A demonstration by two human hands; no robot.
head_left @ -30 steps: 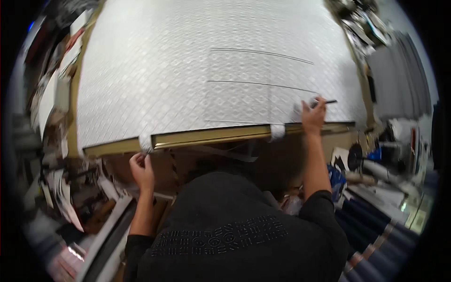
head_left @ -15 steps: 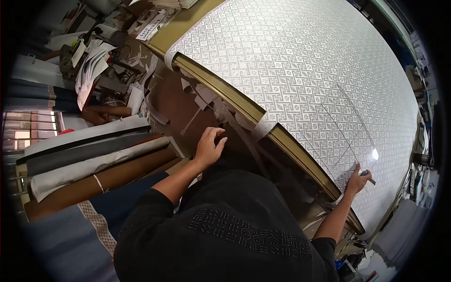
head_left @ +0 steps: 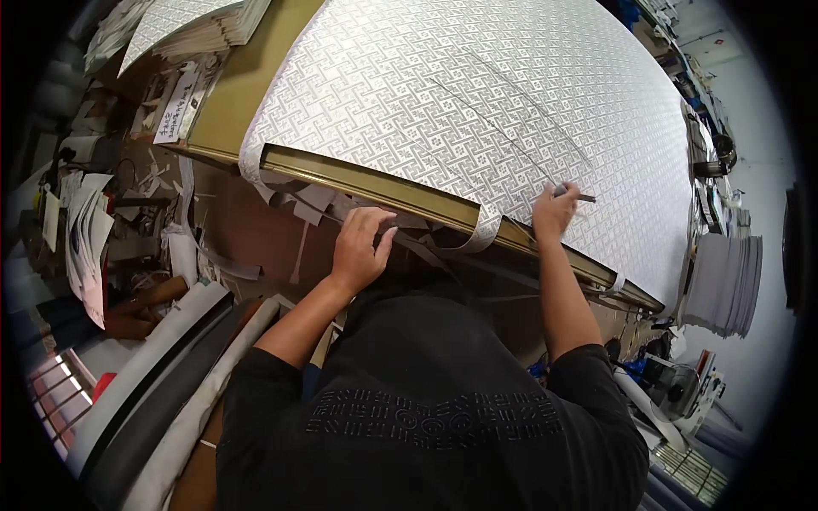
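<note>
A wide sheet of silver-white patterned material (head_left: 375,94) lies over a mustard-coloured table (head_left: 223,102). Close to the near edge of the sheet, my right hand (head_left: 555,213) is closed around a slim dark tool (head_left: 586,198); its exact kind cannot be made out. Long dark curved lines (head_left: 490,119) run across the sheet beyond that hand. My left hand (head_left: 362,251) hovers in front of the table edge, fingers bent and thumb apart, with nothing visible in it. Narrow strips of the sheet (head_left: 486,228) hang over the edge between cut-away stretches.
Rolls of material (head_left: 162,366) lean at the lower left. Stacked sheets (head_left: 217,34) lie on the table's far left, with papers (head_left: 85,238) hanging below. Scraps (head_left: 311,209) litter the brown floor under the edge. Grey sheets (head_left: 724,285) hang at the right.
My view has turned toward the right, so the table now lies more level across the picture. My right hand, still gripping the tool, is nearer the middle of the view. My left hand stays raised.
</note>
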